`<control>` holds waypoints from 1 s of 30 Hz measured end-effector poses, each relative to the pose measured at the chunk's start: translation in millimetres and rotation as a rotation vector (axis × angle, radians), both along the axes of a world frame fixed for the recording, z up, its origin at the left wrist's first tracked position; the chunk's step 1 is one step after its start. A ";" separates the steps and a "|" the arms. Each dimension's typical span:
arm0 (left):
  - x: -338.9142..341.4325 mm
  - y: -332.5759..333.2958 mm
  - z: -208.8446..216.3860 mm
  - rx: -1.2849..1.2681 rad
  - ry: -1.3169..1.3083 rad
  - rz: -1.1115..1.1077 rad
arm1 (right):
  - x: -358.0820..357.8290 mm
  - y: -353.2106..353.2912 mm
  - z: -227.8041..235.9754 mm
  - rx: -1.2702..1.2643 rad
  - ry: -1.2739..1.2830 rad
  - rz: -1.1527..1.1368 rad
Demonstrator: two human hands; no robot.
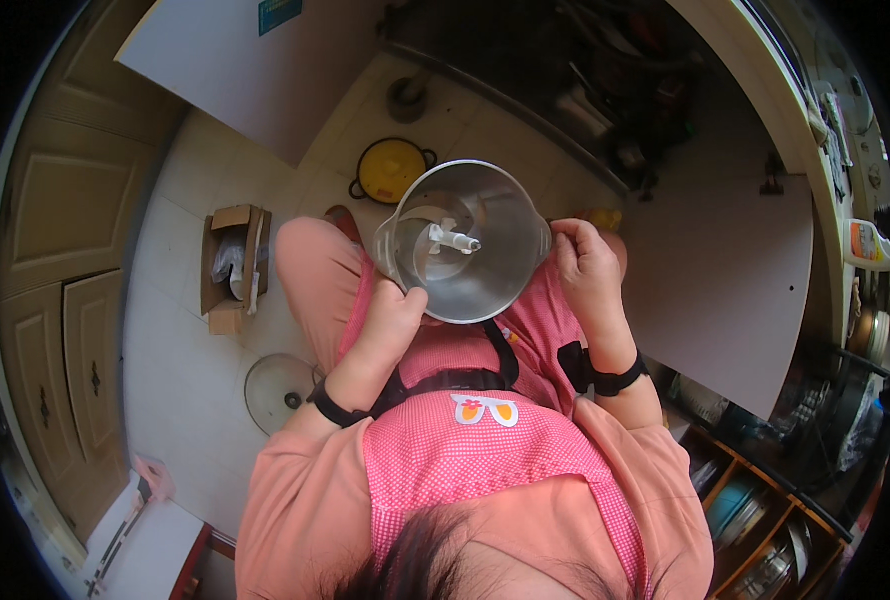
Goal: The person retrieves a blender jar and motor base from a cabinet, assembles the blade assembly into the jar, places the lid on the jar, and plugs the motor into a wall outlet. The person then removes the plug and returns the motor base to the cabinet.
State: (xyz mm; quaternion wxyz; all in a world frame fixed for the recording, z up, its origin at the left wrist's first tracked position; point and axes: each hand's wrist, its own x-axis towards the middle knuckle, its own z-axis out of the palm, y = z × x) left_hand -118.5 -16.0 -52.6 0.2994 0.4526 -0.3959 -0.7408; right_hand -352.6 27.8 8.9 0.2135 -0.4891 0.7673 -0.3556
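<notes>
A round stainless-steel food-chopper bowl (485,285) is held up in front of my lap, its open mouth facing me. White blade-like pieces on a central shaft (453,240) stand inside it. My left hand (397,312) grips the bowl's lower left side near its handle tab, fingers partly hidden behind the metal. On the other side, my right hand (587,258) is closed on the right tab at the rim. Both wrists wear black bands.
On the tiled floor are a yellow-lidded pot (389,170), a glass lid (283,396) and an opened cardboard box (237,262) with plastic inside. Cabinet doors stand open ahead, left (255,70) and right (725,290). Drawers with dishes (740,510) are at lower right.
</notes>
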 end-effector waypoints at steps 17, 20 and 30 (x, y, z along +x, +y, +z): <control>-7.0 -36.7 -8.4 0.323 -0.015 -0.034 | -72.4 -17.1 -19.2 0.168 -0.358 -0.289; -11.6 -52.2 -20.9 0.354 -0.003 0.032 | -120.6 -18.2 -22.5 0.175 -0.484 -0.334; -26.1 -129.6 -65.7 0.438 0.006 0.144 | -250.3 -38.3 -85.8 0.224 -0.622 -0.504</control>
